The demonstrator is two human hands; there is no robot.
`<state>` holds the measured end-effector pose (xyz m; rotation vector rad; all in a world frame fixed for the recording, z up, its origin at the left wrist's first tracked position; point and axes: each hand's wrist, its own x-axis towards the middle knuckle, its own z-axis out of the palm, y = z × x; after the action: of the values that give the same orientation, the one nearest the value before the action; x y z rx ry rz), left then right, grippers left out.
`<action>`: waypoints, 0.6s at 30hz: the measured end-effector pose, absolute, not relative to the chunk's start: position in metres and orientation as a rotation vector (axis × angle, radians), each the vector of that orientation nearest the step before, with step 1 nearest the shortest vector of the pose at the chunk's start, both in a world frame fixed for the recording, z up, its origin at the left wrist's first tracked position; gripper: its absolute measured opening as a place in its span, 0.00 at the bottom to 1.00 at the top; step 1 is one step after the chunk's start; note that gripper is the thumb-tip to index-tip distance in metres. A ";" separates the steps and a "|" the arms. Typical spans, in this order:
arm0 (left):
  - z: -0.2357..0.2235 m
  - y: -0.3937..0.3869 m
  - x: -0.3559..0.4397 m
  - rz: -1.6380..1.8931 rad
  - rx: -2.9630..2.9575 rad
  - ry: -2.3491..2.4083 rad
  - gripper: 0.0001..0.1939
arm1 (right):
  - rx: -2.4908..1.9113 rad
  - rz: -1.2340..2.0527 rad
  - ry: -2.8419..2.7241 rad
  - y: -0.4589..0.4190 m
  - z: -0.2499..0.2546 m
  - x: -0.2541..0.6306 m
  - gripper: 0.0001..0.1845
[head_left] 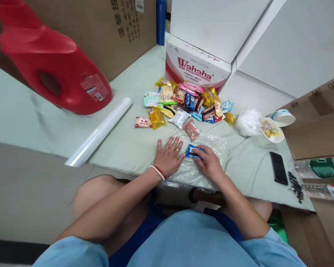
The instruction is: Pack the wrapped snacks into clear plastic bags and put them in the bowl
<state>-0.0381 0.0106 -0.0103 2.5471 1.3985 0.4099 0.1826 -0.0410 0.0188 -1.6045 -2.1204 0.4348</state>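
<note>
My left hand [168, 158] lies flat with its fingers spread, pressing on the left part of a clear plastic bag [195, 174] at the table's front edge. My right hand [210, 164] has its fingers closed on a small blue snack packet [189, 151], which rests over the bag. The left thumb is close to the packet's left end. Just beyond the bag lie a brown-pink packet [192, 129] and a silver-white packet [179, 118]. Behind them is a heap of mixed snack packets [189, 100].
A red jug [80, 74] and a white roll [100, 131] are on the left. The Wahaba-lettered carton [195, 68] stands behind the heap. To the right are a bunched plastic bag [249, 122], paper cups [284, 118], a phone [278, 168] and plastic bottles [323, 167].
</note>
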 end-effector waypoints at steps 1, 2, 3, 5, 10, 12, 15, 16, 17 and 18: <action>-0.010 0.011 -0.038 0.412 2.542 1.401 0.29 | -1.597 0.468 -2.185 -0.039 0.018 0.181 0.21; -0.010 0.011 -0.038 0.413 2.538 1.399 0.29 | -1.588 0.503 -2.236 -0.034 0.019 0.183 0.21; -0.009 0.012 -0.038 0.414 2.533 1.396 0.29 | -1.584 0.521 -2.264 -0.027 0.022 0.188 0.21; -0.009 0.013 -0.038 0.415 2.522 1.388 0.29 | -1.622 0.452 -2.259 -0.004 0.033 0.203 0.21; -0.006 0.022 -0.040 0.388 2.515 1.363 0.27 | -1.907 -0.110 -2.238 0.102 0.057 0.243 0.27; -0.004 0.028 -0.042 0.373 2.515 1.362 0.27 | -1.935 -0.182 -2.331 0.140 0.056 0.254 0.29; -0.003 0.034 -0.044 0.353 2.519 1.361 0.27 | -1.907 -0.184 -2.433 0.166 0.056 0.267 0.28; -0.003 0.034 -0.045 0.343 2.517 1.360 0.27 | -1.892 -0.194 -2.412 0.165 0.059 0.270 0.28; -0.004 0.034 -0.045 0.333 2.515 1.360 0.27 | -1.877 -0.209 -2.359 0.159 0.064 0.272 0.29; -0.004 0.034 -0.046 0.326 2.513 1.357 0.27 | -1.862 -0.218 -2.287 0.150 0.070 0.273 0.30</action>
<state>-0.0460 0.0340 -0.0044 2.5128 1.3567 0.3263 0.2732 0.1496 0.0700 -1.8621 -2.2871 -0.2181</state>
